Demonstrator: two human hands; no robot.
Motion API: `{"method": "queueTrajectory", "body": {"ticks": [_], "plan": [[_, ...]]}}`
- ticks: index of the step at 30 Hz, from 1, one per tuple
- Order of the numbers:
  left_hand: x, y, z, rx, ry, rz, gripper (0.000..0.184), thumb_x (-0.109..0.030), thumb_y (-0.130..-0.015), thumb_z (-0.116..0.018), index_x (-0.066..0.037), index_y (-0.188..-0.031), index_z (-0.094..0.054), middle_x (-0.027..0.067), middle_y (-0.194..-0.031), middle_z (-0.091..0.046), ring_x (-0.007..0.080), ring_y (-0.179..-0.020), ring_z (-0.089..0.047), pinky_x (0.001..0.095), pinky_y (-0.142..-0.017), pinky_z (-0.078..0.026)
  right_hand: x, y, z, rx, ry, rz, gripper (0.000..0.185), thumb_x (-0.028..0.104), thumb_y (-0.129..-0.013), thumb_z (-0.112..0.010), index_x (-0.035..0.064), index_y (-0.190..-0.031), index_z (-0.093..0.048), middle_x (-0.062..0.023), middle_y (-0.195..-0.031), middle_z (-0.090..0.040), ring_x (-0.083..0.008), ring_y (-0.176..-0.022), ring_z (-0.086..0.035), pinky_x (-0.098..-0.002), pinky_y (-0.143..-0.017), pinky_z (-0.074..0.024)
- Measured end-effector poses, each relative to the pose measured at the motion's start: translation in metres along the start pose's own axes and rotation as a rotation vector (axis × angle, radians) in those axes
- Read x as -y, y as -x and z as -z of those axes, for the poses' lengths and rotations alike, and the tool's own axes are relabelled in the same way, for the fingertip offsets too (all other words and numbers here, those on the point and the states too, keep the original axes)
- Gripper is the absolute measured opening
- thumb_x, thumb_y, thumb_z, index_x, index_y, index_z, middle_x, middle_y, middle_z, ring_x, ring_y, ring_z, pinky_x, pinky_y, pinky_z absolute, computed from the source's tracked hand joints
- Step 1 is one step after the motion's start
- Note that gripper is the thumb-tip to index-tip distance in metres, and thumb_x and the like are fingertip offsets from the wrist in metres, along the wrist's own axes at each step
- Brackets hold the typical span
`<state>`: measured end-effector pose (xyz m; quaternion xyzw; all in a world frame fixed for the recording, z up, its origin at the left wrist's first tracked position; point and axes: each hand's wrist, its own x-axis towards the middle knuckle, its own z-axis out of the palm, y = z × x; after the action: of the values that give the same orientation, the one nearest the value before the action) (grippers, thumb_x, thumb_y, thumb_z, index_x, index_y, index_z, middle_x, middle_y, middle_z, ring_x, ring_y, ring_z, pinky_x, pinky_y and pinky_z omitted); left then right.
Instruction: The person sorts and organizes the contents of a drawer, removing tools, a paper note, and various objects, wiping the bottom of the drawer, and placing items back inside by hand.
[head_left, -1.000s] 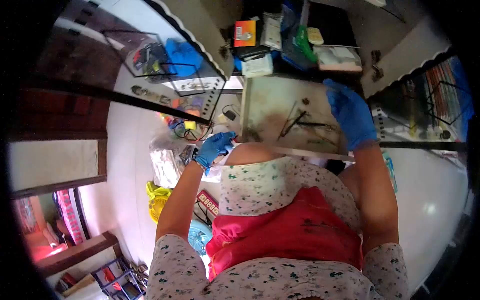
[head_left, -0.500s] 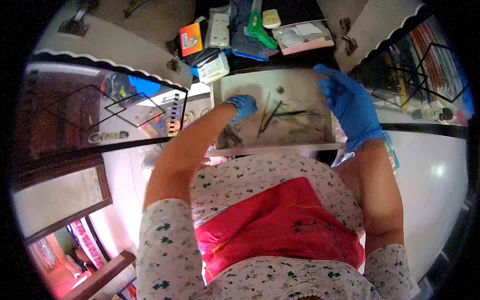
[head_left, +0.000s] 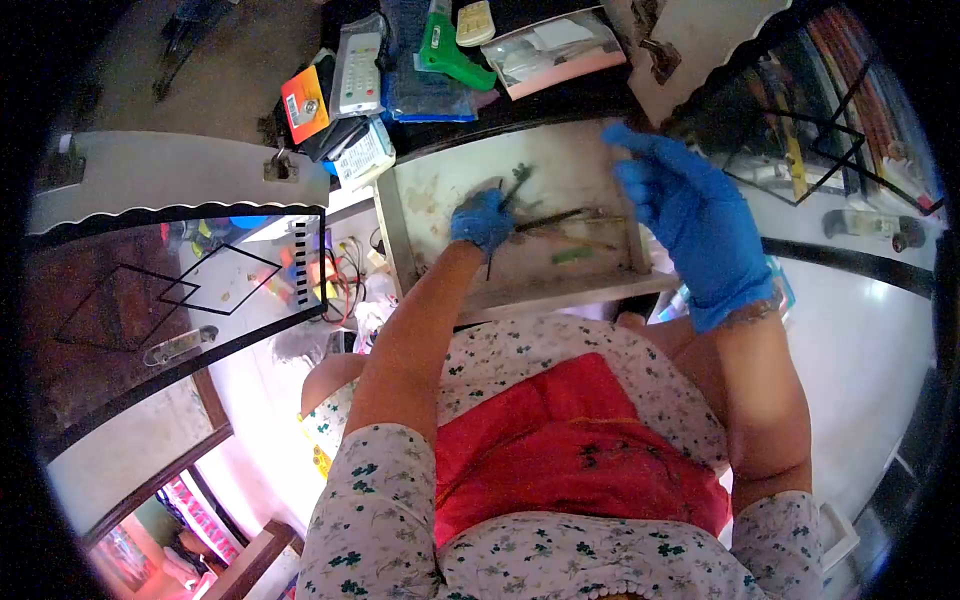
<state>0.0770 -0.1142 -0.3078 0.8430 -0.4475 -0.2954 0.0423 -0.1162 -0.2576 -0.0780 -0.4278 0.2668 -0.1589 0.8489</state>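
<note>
My left hand (head_left: 483, 222), in a blue glove, is down inside a pale, stained drawer (head_left: 430, 170). Its fingers are closed around a thin dark stick (head_left: 489, 268) that shows below the hand; the grip itself is partly hidden. Beside the fingertips is a small dark piece (head_left: 517, 176), blurred. A longer black pen-like stick (head_left: 548, 219) lies to the right of that hand, with a green piece (head_left: 572, 255) below it. My right hand (head_left: 695, 220), also blue-gloved, is raised over the drawer's right side. Its index finger is stretched out, the others loosely bent, and nothing shows in it.
Behind the drawer lie a white remote (head_left: 358, 75), an orange packet (head_left: 305, 103), a green gun-shaped tool (head_left: 448, 55) and a clear-topped box (head_left: 555, 55). Glass-fronted cabinets flank it, the left glass panel (head_left: 180, 290) bearing diamond patterns. A red cloth (head_left: 580, 440) covers my lap.
My left hand has moved from the drawer's left side onto the thin sticks and closed there. The view has shifted and turned; my right hand stays raised in nearly the same pose.
</note>
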Motion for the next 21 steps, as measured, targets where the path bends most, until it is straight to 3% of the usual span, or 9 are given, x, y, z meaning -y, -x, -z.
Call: {"method": "queueTrajectory", "body": {"ticks": [3,5,6,10,13,14,17,19,21], "plan": [[-0.019,-0.011,-0.03,-0.176,0.034,-0.108,0.026,-0.026,-0.076,-0.053,-0.004,-0.089,-0.051,0.021,-0.09,-0.057,0.0364,-0.084,-0.056,0.0442,-0.073,-0.044,0.001,0.0,0.0,-0.013,0.056,0.045,0.029,0.014,-0.088,-0.036,0.0053,-0.11,-0.053,-0.0039,-0.099,-0.059,-0.0081,-0.082,-0.054,-0.0184,-0.071,-0.0429],[-0.026,-0.022,-0.062,-0.301,0.013,-0.33,0.021,-0.023,-0.078,-0.049,-0.006,-0.089,-0.052,0.0211,-0.095,-0.056,0.0358,-0.088,-0.055,0.0447,-0.075,-0.043,-0.001,-0.001,0.006,0.029,0.049,0.049,0.032,0.017,-0.089,-0.038,-0.0039,-0.111,-0.05,-0.0126,-0.114,-0.053,-0.0157,-0.09,-0.055,-0.0236,-0.077,-0.0447],[-0.039,-0.013,-0.054,-0.134,0.023,-0.193,0.024,-0.024,-0.079,-0.048,-0.008,-0.096,-0.054,0.0197,-0.103,-0.054,0.0351,-0.094,-0.053,0.044,-0.079,-0.042,-0.002,-0.002,0.007,0.029,0.052,0.051,0.032,0.017,-0.089,-0.038,-0.0039,-0.111,-0.05,-0.0126,-0.114,-0.053,-0.0157,-0.09,-0.055,-0.0236,-0.077,-0.0447],[-0.058,0.005,-0.041,-0.08,-0.062,-0.089,0.025,-0.018,-0.079,-0.045,-0.007,-0.099,-0.054,0.0193,-0.096,-0.057,0.0351,-0.088,-0.056,0.0446,-0.075,-0.045,-0.004,-0.001,0.007,-0.005,-0.051,0.027,0.029,0.016,-0.089,-0.035,0.0045,-0.107,-0.054,-0.0043,-0.106,-0.058,-0.0104,-0.085,-0.055,-0.0193,-0.07,-0.0432],[-0.045,0.019,-0.011,-0.114,-0.024,-0.291,0.026,-0.023,-0.077,-0.05,-0.005,-0.095,-0.055,0.0187,-0.09,-0.058,0.0335,-0.086,-0.057,0.0426,-0.072,-0.046,-0.002,0.002,0.007,-0.02,-0.079,-0.002,0.03,0.019,-0.089,-0.035,0.005,-0.106,-0.055,-0.0046,-0.103,-0.059,-0.0104,-0.083,-0.056,-0.0194,-0.067,-0.0427],[-0.045,0.02,0.011,0.19,-0.031,-0.073,0.038,-0.034,-0.075,-0.052,-0.011,-0.105,-0.054,0.0165,-0.096,-0.058,0.0325,-0.086,-0.058,0.0415,-0.073,-0.046,-0.003,0.003,0.006,-0.031,-0.077,-0.009,0.03,0.02,-0.089,-0.035,0.0052,-0.106,-0.055,-0.0048,-0.101,-0.06,-0.0101,-0.082,-0.055,-0.0193,-0.066,-0.0425],[-0.012,-0.001,-0.004,0.148,-0.074,-0.085,0.025,-0.027,-0.075,-0.052,-0.009,-0.091,-0.059,0.0157,-0.08,-0.06,0.0297,-0.08,-0.059,0.0387,-0.069,-0.046,-0.003,0.002,0.009,0.041,-0.078,-0.007,0.03,0.022,-0.089,-0.037,0.0059,-0.106,-0.056,-0.0044,-0.096,-0.06,-0.0085,-0.079,-0.055,-0.0182,-0.065,-0.0413],[-0.021,0.002,-0.007,0.153,-0.102,-0.111,0.026,-0.027,-0.078,-0.047,-0.01,-0.094,-0.059,0.0176,-0.087,-0.059,0.0294,-0.085,-0.058,0.039,-0.073,-0.046,-0.004,0.003,0.008,0.039,-0.018,0.01,0.031,0.023,-0.088,-0.038,0.0061,-0.106,-0.056,-0.004,-0.094,-0.06,-0.0078,-0.078,-0.054,-0.0178,-0.064,-0.0411],[-0.022,-0.002,-0.037,-0.057,-0.003,-0.526,0.023,-0.022,-0.078,-0.047,-0.007,-0.089,-0.059,0.0184,-0.095,-0.058,0.0334,-0.087,-0.057,0.0416,-0.074,-0.045,-0.003,0.003,0.007,0.036,0.046,0.028,0.031,0.024,-0.088,-0.038,0.0064,-0.106,-0.057,-0.0037,-0.092,-0.06,-0.007,-0.076,-0.054,-0.0175,-0.064,-0.0409]]}}
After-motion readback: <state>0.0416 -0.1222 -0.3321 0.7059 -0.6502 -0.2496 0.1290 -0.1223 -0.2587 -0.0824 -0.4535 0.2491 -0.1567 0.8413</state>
